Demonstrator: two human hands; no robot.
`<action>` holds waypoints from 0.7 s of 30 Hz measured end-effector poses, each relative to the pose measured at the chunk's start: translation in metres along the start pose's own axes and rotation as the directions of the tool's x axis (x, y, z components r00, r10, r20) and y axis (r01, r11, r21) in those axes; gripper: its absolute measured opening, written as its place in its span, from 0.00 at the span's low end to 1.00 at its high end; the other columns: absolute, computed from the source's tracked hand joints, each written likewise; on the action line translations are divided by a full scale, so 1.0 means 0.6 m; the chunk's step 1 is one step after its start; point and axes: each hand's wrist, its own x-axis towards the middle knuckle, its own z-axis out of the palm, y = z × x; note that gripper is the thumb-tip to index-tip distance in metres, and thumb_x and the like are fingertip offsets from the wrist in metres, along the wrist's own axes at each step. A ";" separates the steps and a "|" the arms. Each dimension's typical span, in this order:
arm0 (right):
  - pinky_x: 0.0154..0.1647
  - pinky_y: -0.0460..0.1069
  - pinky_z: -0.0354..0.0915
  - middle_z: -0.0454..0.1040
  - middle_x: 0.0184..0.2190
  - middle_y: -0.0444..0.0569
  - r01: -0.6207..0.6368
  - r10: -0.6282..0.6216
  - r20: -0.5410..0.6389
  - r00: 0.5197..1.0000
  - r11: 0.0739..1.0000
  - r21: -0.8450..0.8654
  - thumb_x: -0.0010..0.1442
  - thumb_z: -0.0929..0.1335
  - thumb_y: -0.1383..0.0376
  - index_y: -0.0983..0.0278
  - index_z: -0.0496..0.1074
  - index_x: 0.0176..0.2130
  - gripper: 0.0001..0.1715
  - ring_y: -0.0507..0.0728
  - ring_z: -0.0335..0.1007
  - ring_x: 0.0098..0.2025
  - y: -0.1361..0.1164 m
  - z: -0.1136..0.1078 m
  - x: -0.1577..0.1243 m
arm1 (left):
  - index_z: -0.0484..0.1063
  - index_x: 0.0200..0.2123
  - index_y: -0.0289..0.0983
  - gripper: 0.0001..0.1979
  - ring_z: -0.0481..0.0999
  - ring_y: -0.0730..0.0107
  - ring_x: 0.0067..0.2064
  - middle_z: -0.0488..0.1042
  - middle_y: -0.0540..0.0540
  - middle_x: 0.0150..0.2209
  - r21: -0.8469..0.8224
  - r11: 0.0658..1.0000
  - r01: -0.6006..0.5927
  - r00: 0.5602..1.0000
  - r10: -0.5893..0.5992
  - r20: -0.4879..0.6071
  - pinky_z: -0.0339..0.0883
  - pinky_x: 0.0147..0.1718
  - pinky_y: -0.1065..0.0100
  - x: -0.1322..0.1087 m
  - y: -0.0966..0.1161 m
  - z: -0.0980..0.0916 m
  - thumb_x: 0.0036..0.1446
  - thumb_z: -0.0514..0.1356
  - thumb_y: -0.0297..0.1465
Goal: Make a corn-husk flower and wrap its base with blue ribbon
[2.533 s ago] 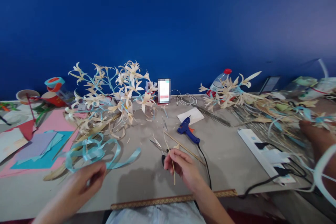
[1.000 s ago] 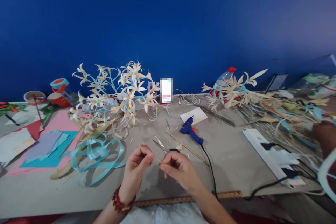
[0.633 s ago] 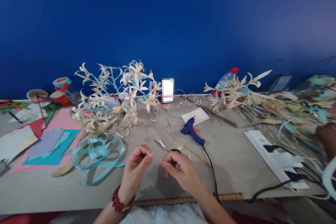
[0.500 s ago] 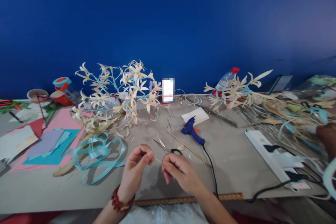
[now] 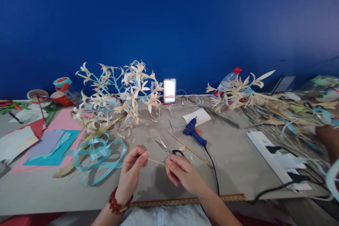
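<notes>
Stretched between my two hands is a thin pale strip [image 5: 156, 162], perhaps straw or dried husk; its exact kind is too small to tell. My left hand [image 5: 134, 164], with a red bead bracelet at the wrist, pinches one end. The fingers of my right hand [image 5: 184, 173] close on the other end. Just beyond them lie open scissors [image 5: 166, 147] with dark handles, partly hidden by my right hand. A thin stick [image 5: 189, 148] rests on the table beside the scissors. Farther right is a blue glue gun [image 5: 194, 132] with a black cord.
Cream husk flowers on blue stems [image 5: 132, 91] stand back left, behind looped light-blue ribbon [image 5: 100, 159]. Coloured paper sheets [image 5: 45, 148] lie left. On the right are a white power strip [image 5: 275, 159], more flowers [image 5: 238, 95], a bottle [image 5: 227, 81] and another person's hand [image 5: 327, 137].
My hands have moved apart, the left to the left and the right slightly right. More of the pale strip now shows between them.
</notes>
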 end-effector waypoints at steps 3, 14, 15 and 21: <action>0.22 0.45 0.51 0.63 0.16 0.39 0.031 -0.032 -0.022 0.999 0.999 -0.041 0.64 0.64 0.46 0.64 0.69 0.29 0.26 0.48 0.57 0.18 0.005 -0.004 0.000 | 0.68 0.25 0.37 0.14 0.62 0.73 0.27 0.64 0.52 0.23 0.146 0.988 -0.041 0.999 0.043 -0.015 0.57 0.28 0.71 0.001 0.001 -0.006 0.63 0.58 0.35; 0.22 0.44 0.51 0.67 0.16 0.40 -0.012 0.010 -0.066 0.998 0.999 -0.035 0.59 0.68 0.49 0.64 0.69 0.28 0.22 0.49 0.59 0.19 0.000 -0.026 -0.007 | 0.77 0.46 0.45 0.13 0.73 0.54 0.52 0.78 0.43 0.48 0.643 0.587 -0.492 0.868 0.389 0.309 0.52 0.61 0.46 0.016 0.041 -0.035 0.56 0.65 0.32; 0.22 0.44 0.51 0.67 0.16 0.40 -0.018 0.016 -0.054 0.998 0.999 -0.035 0.59 0.69 0.50 0.64 0.69 0.28 0.21 0.49 0.59 0.19 0.000 -0.025 -0.007 | 0.77 0.46 0.47 0.14 0.72 0.53 0.53 0.79 0.44 0.47 0.661 0.481 -0.576 0.817 0.374 0.439 0.43 0.64 0.42 0.017 0.049 -0.030 0.55 0.65 0.31; 0.26 0.44 0.55 0.71 0.21 0.42 0.012 -0.014 -0.006 1.000 0.969 -0.246 0.62 0.67 0.58 0.64 0.70 0.29 0.14 0.51 0.63 0.24 -0.032 -0.026 -0.010 | 0.76 0.39 0.44 0.11 0.75 0.61 0.43 0.81 0.50 0.35 0.653 0.366 -0.663 0.746 0.261 0.612 0.34 0.65 0.45 0.021 0.071 0.004 0.60 0.58 0.24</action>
